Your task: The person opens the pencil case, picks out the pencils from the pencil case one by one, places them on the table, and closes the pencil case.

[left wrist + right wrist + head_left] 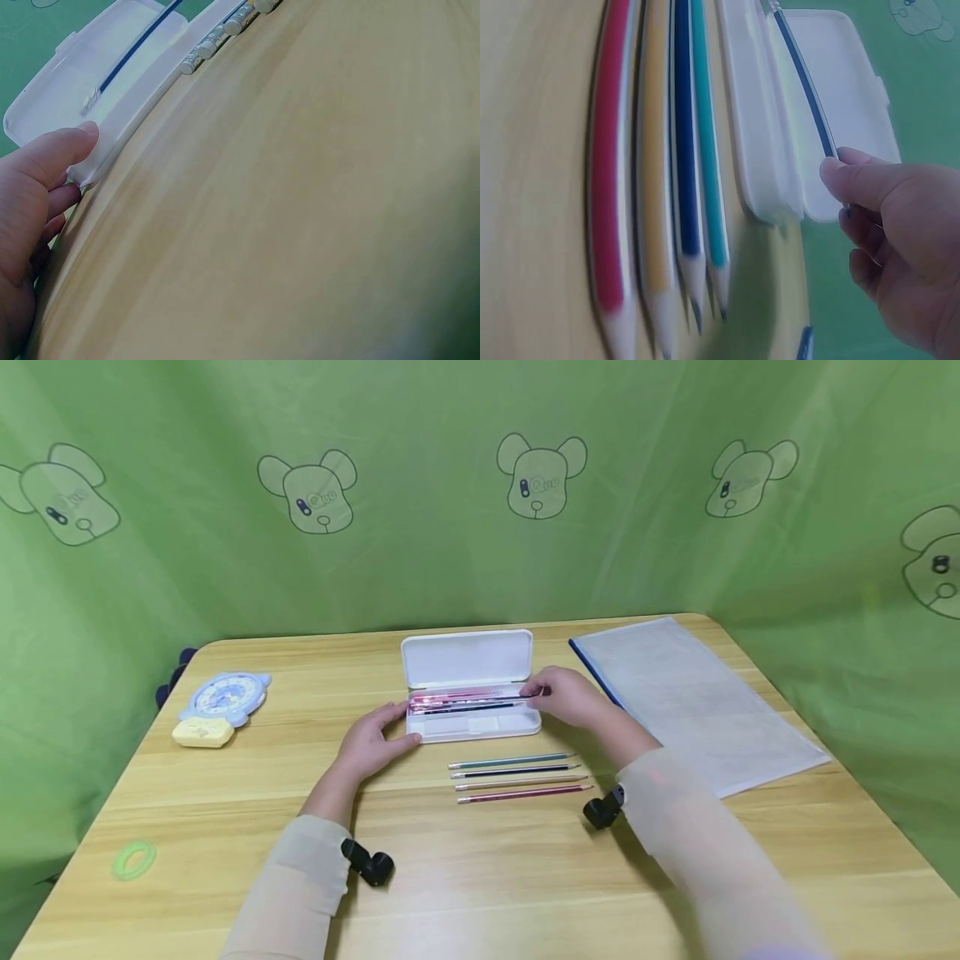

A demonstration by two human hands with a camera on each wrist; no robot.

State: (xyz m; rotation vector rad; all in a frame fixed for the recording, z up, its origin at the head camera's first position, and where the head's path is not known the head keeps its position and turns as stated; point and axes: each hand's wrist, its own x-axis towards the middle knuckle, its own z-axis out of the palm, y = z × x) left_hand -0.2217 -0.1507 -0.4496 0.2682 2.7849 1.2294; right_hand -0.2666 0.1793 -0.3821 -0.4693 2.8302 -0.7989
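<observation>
A white pencil case (468,658) stands with its lid raised near the back of the table. My left hand (369,745) grips its left end, the thumb on the near side. With thumb and fingertips, my right hand (570,697) pinches the tip end of a dark blue pencil (808,82), held over the case with its eraser end pointing left. Pink and red pencils (450,697) lie inside the case. In front of it are a teal pencil (510,761), a dark blue one (517,771), a yellow one (521,782) and a red one (525,793), side by side.
At the left are a blue toy-like clock (228,692), a pale yellow block (202,732) and a green ring (135,860). A translucent folder (697,693) with a blue spine lies at the right. Behind the table hangs a green curtain (435,568).
</observation>
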